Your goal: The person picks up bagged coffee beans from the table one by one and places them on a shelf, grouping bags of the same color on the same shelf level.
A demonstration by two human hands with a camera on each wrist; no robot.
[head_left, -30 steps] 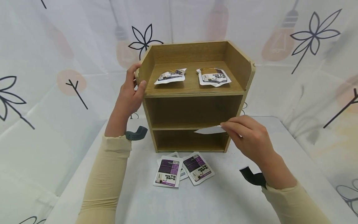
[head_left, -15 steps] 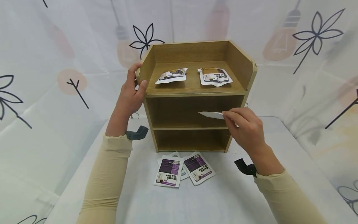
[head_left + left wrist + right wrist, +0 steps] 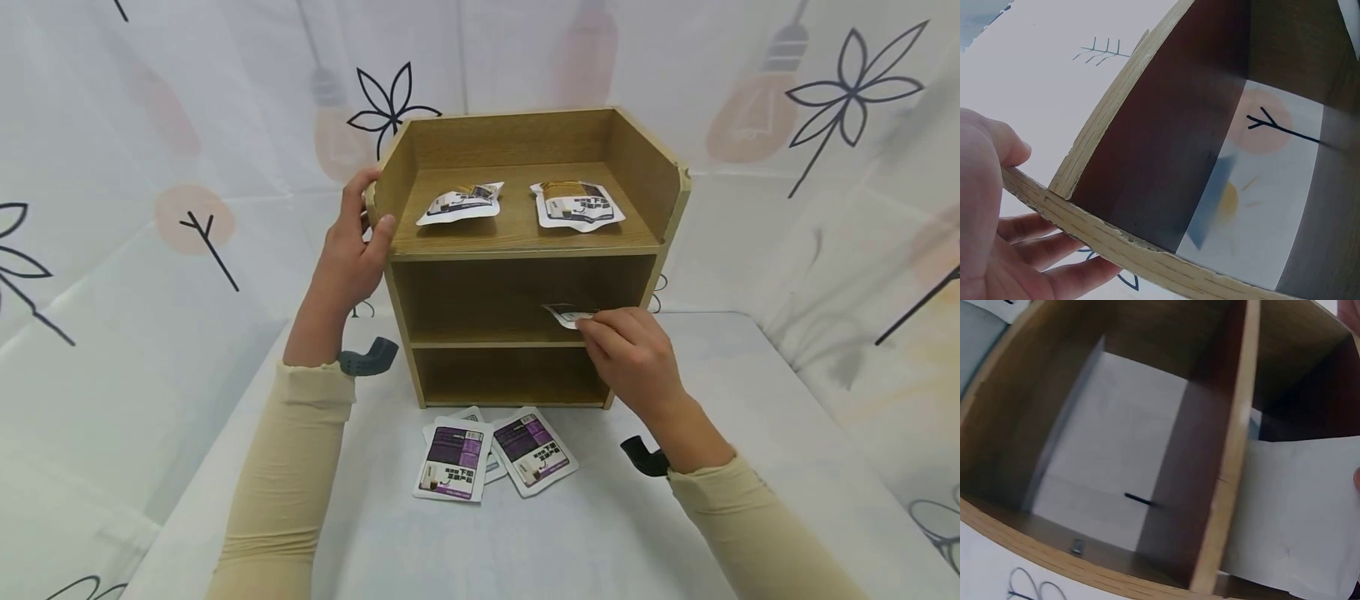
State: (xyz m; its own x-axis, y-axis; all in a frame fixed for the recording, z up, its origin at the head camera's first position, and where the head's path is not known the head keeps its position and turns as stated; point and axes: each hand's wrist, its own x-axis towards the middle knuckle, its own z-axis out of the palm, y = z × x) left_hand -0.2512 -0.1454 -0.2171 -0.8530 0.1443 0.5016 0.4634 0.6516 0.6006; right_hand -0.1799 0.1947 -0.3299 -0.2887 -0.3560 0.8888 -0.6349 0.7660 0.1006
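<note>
Table (image 3: 615,533): white cover, printed backdrop around it.

Shelf (image 3: 525,133): wooden, three tiers, open front and open back, standing on the table. Two packets (image 3: 459,204) (image 3: 577,204) lie flat on the top tier, apart from each other.

Left hand (image 3: 348,250): fingers curled round the shelf's upper left side panel, thumb on the inner face. It steadies the unit.

Right hand (image 3: 633,362): at the mouth of the middle tier, right side; fingertips pinch the near edge of a sachet (image 3: 568,315).

Sachet: flat white foil pack, partly inside the middle tier, held just above its board. Judged light, thin and limp, with a slick surface; it would droop if held by one corner. An edge pinch near the middle of a side, as here, looks the soundest hold. Not fragile, though it may crease.

Loose packets (image 3: 453,458) (image 3: 534,450): purple-labelled, overlapping, on the table just in front of the shelf's foot. A third shows beneath them.

Views: the head camera alone shows both hands, the top tier and the loose packets. The right wrist camera shows the sachet's (image 3: 1300,512) plain white back and the tier's open rear. The left wrist camera shows the hand's (image 3: 985,206) grip on the panel edge (image 3: 1116,240) close up, and no sachet.
</note>
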